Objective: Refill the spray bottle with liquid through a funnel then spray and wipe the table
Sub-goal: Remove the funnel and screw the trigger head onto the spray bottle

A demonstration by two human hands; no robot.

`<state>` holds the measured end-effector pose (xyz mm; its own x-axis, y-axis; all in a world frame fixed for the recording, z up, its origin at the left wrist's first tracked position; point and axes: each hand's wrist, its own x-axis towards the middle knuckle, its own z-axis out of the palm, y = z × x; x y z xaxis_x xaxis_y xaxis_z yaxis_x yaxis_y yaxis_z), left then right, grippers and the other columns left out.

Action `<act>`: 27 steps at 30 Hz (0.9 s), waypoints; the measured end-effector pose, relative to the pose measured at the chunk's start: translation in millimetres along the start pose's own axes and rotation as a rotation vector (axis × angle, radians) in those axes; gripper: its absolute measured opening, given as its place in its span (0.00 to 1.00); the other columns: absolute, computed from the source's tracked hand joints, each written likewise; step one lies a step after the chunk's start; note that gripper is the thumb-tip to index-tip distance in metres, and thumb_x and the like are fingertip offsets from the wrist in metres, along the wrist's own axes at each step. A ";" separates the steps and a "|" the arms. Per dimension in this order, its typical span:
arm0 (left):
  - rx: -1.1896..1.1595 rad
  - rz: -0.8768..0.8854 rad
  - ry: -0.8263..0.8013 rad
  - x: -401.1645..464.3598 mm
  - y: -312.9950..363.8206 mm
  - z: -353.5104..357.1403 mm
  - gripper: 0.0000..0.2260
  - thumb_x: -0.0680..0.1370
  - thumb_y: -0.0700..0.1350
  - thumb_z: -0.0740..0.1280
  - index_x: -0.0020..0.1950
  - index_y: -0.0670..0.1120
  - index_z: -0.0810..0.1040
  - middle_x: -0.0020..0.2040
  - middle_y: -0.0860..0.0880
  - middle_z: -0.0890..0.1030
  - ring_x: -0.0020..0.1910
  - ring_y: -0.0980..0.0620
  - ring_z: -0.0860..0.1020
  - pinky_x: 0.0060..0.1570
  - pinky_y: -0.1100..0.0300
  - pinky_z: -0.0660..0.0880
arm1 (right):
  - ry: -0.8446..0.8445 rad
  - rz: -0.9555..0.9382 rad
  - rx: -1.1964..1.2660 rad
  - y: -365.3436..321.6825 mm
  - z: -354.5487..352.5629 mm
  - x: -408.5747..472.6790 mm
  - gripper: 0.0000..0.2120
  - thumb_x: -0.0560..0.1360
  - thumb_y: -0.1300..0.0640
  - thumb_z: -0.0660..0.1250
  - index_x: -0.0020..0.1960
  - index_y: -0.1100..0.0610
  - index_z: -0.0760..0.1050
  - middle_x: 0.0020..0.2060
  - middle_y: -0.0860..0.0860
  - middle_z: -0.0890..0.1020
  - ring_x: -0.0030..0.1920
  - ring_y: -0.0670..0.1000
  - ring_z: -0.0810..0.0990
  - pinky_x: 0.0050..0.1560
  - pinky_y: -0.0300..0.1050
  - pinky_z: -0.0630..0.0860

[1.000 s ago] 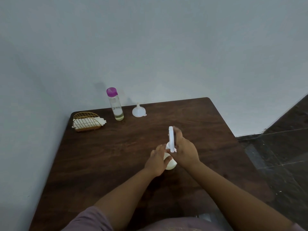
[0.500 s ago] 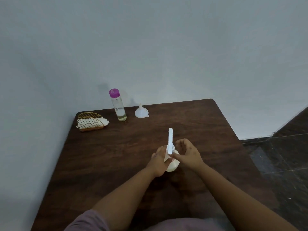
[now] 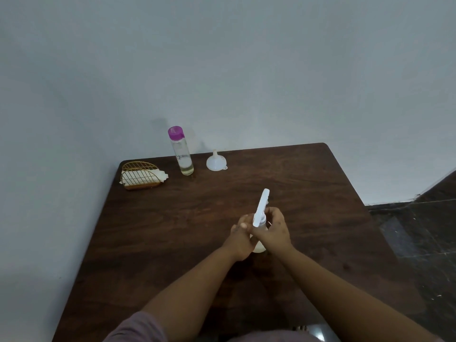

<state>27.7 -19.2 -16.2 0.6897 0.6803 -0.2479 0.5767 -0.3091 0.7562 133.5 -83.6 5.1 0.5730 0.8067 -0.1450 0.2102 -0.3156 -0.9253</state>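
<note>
Both hands grip spray bottle [image 3: 259, 246] | left hand [image 3: 240, 239] body | right hand [image 3: 274, 232] neck

Colours on the dark wood bench [image 3: 153, 243]

The bench is deep brown with streaked grain. The spray bottle [image 3: 259, 246] is cream with a white spray head [image 3: 262, 207]. At 11 o'clock stand a clear bottle [image 3: 182, 154] with magenta cap [image 3: 176, 132], a translucent white funnel [image 3: 216, 162], and a gold wire holder [image 3: 140, 175] with white napkins.

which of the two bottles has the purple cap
The clear bottle standing at the table's far edge, beside the funnel. The spray bottle in both hands has a white sprayer top.
</note>
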 end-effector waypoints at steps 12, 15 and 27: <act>0.003 -0.019 0.008 0.5 0.4 0.6 0.23 0.80 0.46 0.62 0.74 0.55 0.61 0.73 0.52 0.64 0.69 0.44 0.67 0.71 0.50 0.63 | 0.124 -0.126 -0.172 6.0 -5.7 3.2 0.23 0.61 0.46 0.80 0.39 0.57 0.70 0.34 0.48 0.75 0.35 0.45 0.73 0.34 0.36 0.69; 0.025 -0.001 0.003 0.1 -0.4 0.6 0.23 0.81 0.46 0.62 0.75 0.53 0.61 0.73 0.51 0.63 0.70 0.45 0.66 0.71 0.53 0.61 | 0.024 -0.204 -0.135 7.7 -11.3 0.4 0.15 0.69 0.51 0.75 0.50 0.53 0.73 0.45 0.45 0.77 0.46 0.43 0.76 0.43 0.32 0.73; 0.064 -0.066 -0.007 2.8 0.7 0.6 0.25 0.81 0.49 0.61 0.77 0.52 0.58 0.75 0.51 0.59 0.70 0.42 0.64 0.69 0.51 0.63 | 0.137 -0.160 -0.068 18.6 0.9 -10.0 0.16 0.66 0.50 0.77 0.42 0.54 0.71 0.39 0.45 0.76 0.42 0.43 0.75 0.39 0.35 0.72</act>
<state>30.3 -17.9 -16.7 0.6525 0.6958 -0.3002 0.6473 -0.3057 0.6983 131.0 -97.1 -11.0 0.6290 0.7754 0.0555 0.3579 -0.2255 -0.9061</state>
